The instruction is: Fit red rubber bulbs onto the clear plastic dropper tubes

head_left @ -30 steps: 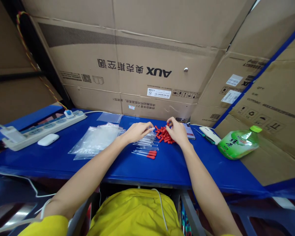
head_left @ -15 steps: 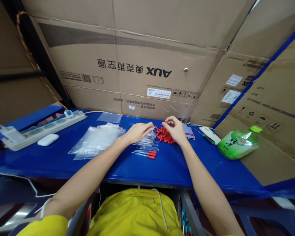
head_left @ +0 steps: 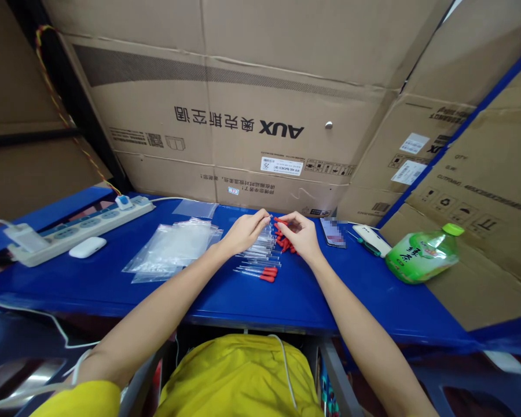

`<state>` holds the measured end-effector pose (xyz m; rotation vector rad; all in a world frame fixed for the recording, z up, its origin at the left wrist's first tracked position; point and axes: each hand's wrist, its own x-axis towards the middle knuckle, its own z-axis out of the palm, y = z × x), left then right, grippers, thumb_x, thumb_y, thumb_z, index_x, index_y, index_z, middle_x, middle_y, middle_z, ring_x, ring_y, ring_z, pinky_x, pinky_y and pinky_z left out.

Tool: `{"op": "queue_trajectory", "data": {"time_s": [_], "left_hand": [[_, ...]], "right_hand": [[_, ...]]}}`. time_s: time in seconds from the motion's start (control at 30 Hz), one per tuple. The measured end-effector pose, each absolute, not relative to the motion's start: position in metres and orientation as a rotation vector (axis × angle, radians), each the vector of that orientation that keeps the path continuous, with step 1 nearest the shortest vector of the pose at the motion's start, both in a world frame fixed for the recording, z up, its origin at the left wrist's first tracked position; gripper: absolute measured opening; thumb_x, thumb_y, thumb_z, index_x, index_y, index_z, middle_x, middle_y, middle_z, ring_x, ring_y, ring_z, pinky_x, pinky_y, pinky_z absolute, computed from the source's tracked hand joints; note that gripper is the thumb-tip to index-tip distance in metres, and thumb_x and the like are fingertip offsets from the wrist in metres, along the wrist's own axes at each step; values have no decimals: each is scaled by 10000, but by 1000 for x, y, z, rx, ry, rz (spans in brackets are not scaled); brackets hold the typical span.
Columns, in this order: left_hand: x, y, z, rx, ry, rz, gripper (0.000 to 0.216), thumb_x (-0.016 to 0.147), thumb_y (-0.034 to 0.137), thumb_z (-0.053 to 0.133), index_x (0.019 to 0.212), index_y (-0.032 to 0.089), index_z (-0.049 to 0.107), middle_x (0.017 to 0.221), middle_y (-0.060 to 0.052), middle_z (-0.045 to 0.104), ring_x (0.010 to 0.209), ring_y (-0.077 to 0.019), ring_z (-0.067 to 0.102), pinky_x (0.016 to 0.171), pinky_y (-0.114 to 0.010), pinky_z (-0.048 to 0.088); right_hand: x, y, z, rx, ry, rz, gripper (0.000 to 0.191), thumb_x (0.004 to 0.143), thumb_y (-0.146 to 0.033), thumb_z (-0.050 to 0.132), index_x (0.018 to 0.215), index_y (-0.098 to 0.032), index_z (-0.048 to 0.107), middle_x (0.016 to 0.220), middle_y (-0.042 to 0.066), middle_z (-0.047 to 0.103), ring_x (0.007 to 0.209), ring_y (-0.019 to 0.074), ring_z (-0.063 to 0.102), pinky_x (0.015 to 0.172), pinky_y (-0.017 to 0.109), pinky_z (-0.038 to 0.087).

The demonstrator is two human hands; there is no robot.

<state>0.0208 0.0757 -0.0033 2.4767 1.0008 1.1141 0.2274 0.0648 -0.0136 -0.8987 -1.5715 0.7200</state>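
My left hand (head_left: 245,233) is closed in a pinch over the clear dropper tubes (head_left: 260,249), which lie in a row on the blue table. A dropper tube seems to be in its fingertips, mostly hidden by them. Between the thumb and fingers of my right hand (head_left: 302,234) is a red rubber bulb (head_left: 280,220), pointing at the left fingertips. Below that hand lies a heap of red bulbs (head_left: 285,243), partly covered by it. A few droppers with red bulbs fitted (head_left: 267,277) lie at the near end of the row.
Clear zip bags (head_left: 173,246) are stacked on the left, near a power strip (head_left: 84,226) and a white case (head_left: 87,247). To the right are a phone (head_left: 332,231), a white-and-green tool (head_left: 372,240) and a green bottle (head_left: 423,255). Cardboard (head_left: 243,75) walls the back.
My right hand has come left from the heap with a red bulb, close to my left fingertips. The left hand has stayed nearly in place. More of the phone shows.
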Motion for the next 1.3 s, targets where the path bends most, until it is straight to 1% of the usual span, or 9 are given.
{"op": "queue_trajectory", "data": {"time_s": [0.1,0.27,0.5,0.7,0.87,0.93,1.17,1.23,1.3], "left_hand": [[21,76,-3,2487,928,1131,361,1094,422,375,1028,174,629,724,12,587,647,-135,549,651,-247,354],[20,76,1,2463,849,1171,390,1076,409,432,983,146,704,783,-14,681,656,-125,574,657,-239,389],[18,76,1,2464,762,1159,376,1051,398,498,1007,142,770,873,-55,770,712,-153,657,680,-242,439],[19,76,1,2435,754,1184,407,1038,432,509,998,139,787,872,-78,777,732,-178,679,672,-251,467],[22,76,1,2376,760,1177,425,1035,452,505,995,135,786,858,-71,772,719,-177,664,651,-251,467],[22,76,1,2357,758,1171,431,1031,459,508,995,130,784,848,-69,769,714,-175,656,644,-249,463],[20,78,0,2381,781,1110,451,1035,459,498,1026,118,793,775,-45,745,610,-143,588,569,-234,403],[18,78,0,2424,797,1089,446,1042,451,490,1049,127,796,774,-43,748,596,-138,582,576,-236,400],[16,79,0,2502,800,1054,432,1048,442,488,1069,142,799,812,-56,764,636,-151,623,615,-243,420]], "right_hand": [[225,64,-16,-872,-1563,748,316,792,-489,812,903,-206,727,874,65,778,776,221,720,740,351,588],[220,62,-15,-859,-1475,803,341,758,-510,838,875,-206,737,851,64,787,738,221,727,734,364,603],[221,62,-14,-843,-1459,839,338,735,-503,857,862,-207,754,797,55,779,712,222,729,720,372,604],[226,63,-11,-820,-1499,882,319,727,-480,868,850,-213,744,780,44,773,729,222,734,735,370,607],[229,62,-5,-805,-1509,906,314,718,-471,873,852,-219,741,823,42,785,776,225,747,797,380,612],[229,62,-6,-803,-1517,906,314,722,-472,868,853,-219,738,822,41,785,783,225,748,800,377,611],[230,64,-13,-813,-1593,835,256,797,-440,814,888,-211,746,830,45,778,769,215,736,759,345,597],[230,63,-13,-838,-1635,766,237,825,-433,788,902,-212,753,839,48,779,767,217,734,748,342,593],[231,61,-13,-874,-1702,664,225,850,-431,762,910,-214,764,854,50,785,746,214,727,729,338,587]]}}
